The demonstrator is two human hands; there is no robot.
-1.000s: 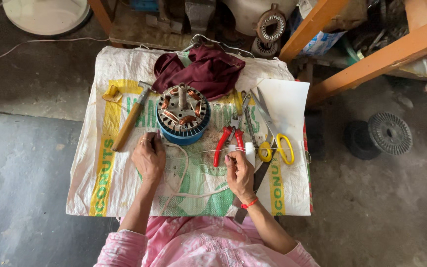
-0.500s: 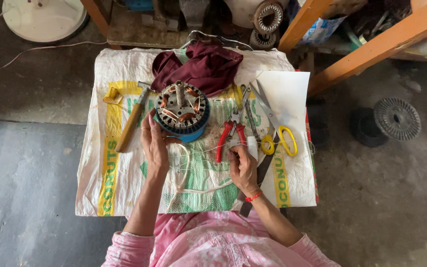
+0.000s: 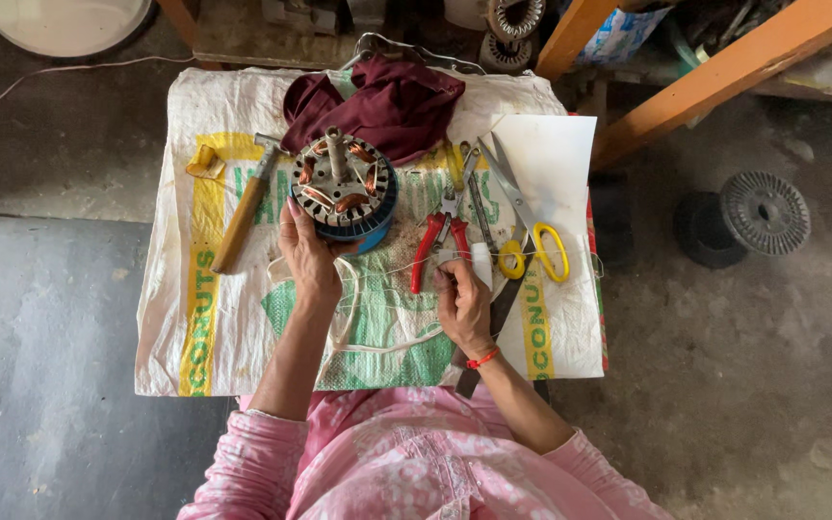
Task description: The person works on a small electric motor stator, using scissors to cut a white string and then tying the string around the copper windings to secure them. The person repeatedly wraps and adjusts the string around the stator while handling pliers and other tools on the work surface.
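**Student:** Materials first, please: what lies on the bench?

**Instructor:** Woven plastic sacking [image 3: 243,327], white with yellow and green print, covers a small table. On it stands a round motor stator [image 3: 344,185]: a ring of grey steel laminations, glossy copper coils set in the slots, a blue band around the base and a short metal shaft rising from the centre. Behind it lies a crumpled maroon cloth [image 3: 392,101]. To its left rests a hammer [image 3: 241,210] with a smooth wooden handle, laid at an angle. To its right lie red-handled pliers [image 3: 440,236], long steel scissors with yellow loops [image 3: 532,231], and a flat white sheet of paper [image 3: 551,154].

**Student:** How is the left hand [image 3: 308,255] set?

**Instructor:** Fingers extended and loosely spread, it rests against the near rim of the stator, fingertips touching the laminated edge. It is a steadying contact rather than a closed grasp.

**Student:** And the right hand [image 3: 462,300]?

**Instructor:** Fingers curled inward, pinching a thin pale string [image 3: 377,279] just below the pliers' handles. The string runs slack across the sacking toward the left hand and loops down beside the wrist. A small white cylinder [image 3: 481,262] lies just beside the thumb; whether it touches the hand cannot be told.

**Student:** Sleeves?

**Instructor:** Pink patterned fabric; a red thread circles the right wrist.
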